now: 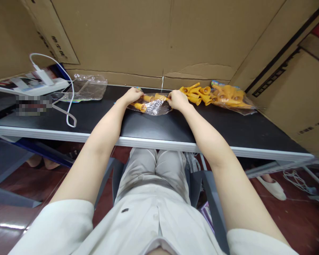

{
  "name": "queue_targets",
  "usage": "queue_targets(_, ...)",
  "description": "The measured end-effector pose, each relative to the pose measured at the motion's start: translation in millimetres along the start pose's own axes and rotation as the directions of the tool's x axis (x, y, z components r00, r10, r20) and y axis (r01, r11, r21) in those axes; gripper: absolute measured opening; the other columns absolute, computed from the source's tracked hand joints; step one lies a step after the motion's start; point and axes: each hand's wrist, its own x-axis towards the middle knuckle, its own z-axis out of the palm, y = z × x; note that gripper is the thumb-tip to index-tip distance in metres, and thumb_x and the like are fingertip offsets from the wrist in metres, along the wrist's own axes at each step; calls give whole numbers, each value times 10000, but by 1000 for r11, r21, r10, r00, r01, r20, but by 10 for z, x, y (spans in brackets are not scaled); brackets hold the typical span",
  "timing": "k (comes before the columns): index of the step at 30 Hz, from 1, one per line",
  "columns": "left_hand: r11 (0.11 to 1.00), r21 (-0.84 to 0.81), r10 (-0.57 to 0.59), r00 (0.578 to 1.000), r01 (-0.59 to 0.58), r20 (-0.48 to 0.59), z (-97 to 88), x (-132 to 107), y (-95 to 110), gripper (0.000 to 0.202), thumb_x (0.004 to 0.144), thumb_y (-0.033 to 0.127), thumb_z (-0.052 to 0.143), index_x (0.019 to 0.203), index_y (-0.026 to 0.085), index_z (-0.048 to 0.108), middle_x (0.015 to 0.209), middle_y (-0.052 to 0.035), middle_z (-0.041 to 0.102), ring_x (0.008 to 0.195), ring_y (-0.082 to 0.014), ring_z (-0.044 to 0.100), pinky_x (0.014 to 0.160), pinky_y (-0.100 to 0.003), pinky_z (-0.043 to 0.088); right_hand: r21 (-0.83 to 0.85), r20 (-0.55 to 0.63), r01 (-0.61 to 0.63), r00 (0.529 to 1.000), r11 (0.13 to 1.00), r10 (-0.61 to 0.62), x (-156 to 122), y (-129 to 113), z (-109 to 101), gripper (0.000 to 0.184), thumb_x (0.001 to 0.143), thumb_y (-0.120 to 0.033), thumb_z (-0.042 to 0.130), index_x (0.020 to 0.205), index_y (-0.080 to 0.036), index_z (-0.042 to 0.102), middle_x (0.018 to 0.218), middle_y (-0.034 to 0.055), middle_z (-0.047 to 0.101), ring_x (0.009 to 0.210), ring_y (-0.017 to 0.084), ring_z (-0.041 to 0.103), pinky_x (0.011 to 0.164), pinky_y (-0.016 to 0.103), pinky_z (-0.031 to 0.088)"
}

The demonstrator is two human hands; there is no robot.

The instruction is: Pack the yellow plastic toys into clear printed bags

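The left hand (133, 95) has its fingers pinching the left end of a clear plastic bag (159, 109); the right hand (178, 101) has its fingers closed on the bag's right end, beside the narrow end of a yellow piece, though whether they grip that piece as well cannot be told. The bag lies between the two sets of fingers, low over the black surface (159, 128); inside it, a flared yellow piece (140, 107) shows near the left fingers, with more yellow ones toward the right fingers. Just beyond the right fingers, to their right, is a loose heap of yellow pieces (195, 94); farther right, touching or nearly touching the heap, is a filled bag (230, 97) of similar pieces. Well to the left of the left fingers lies a flat clear bag (89, 88); past it are a white cable (73, 92) and a power strip (57, 85); a cardboard wall (138, 39) rises behind the fingers.
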Motion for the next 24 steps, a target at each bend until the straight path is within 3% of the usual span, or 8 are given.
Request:
queue_targets(5, 1000, 5, -7, 1000, 7, 8, -8, -5, -3, 168, 800, 274, 615, 649, 202, 608, 715, -83, 657, 885, -296, 695, 909, -405, 583, 7, 7, -19, 1000, 1000, 19, -8, -35, 5, 332, 1004, -177, 582, 1241, -158, 815, 1335, 188, 762, 1284, 381, 694, 1080, 467, 573)
queue_targets(8, 999, 32, -21, 1000, 21, 12, -1, 11, -9, 179, 832, 286, 600, 717, 177, 682, 779, -99, 719, 940, -316, 727, 935, -415, 591, 1, 23, -18, 1000, 1000, 18, -19, -73, 4, 351, 1015, -154, 567, 1278, -136, 799, 1369, 195, 747, 1317, 380, 687, 1103, 464, 566)
queue_targets(11, 996, 88, 15, 1000, -15, -6, 3, 30, -7, 297, 885, 292, 570, 993, 144, 804, 1147, -146, 815, 1185, -342, 725, 1075, -398, 548, -17, 26, 4, 1000, 1000, -4, -25, -95, 5, 382, 1024, -157, 533, 1308, -120, 785, 1399, 199, 733, 1336, 386, 676, 1110, 481, 566)
queue_targets(14, 982, 189, 29, 993, -7, -116, -9, 44, -1, 453, 985, 284, 459, 1253, 132, 792, 1458, -162, 720, 1415, -335, 621, 1202, -372, 448, -19, 26, 12, 1000, 1000, -11, -32, -107, 9, 382, 1020, -159, 524, 1297, -131, 786, 1398, 191, 735, 1338, 383, 671, 1108, 481, 565)
queue_targets(16, 973, 225, -22, 984, 61, -174, -22, 56, -9, 502, 1038, 281, 378, 1291, 113, 778, 1473, -181, 707, 1432, -335, 610, 1204, -369, 442, -12, 24, 5, 1000, 1000, -5, -27, -114, 24, 375, 1018, -156, 521, 1282, -128, 785, 1387, 201, 734, 1332, 382, 671, 1100, 473, 563)
queue_targets(19, 975, 197, -72, 982, 107, -177, -31, 83, -41, 506, 1070, 294, 354, 1273, 107, 779, 1427, -189, 730, 1384, -328, 645, 1172, -346, 467, 46, -3, 16, 1000, 999, -16, 26, -106, 99, 351, 1032, -190, 538, 1280, -106, 772, 1394, 225, 713, 1340, 367, 662, 1124, 448, 542)
queue_targets(24, 991, 111, -59, 987, 76, -147, -5, 118, -77, 522, 1087, 296, 346, 1318, 55, 748, 1430, -222, 714, 1407, -342, 630, 1218, -389, 438, 281, -111, 205, 977, 938, -180, 176, -38, 304, 326, 1021, -199, 571, 1280, -114, 750, 1478, 190, 662, 1425, 291, 604, 1256, 407, 440)
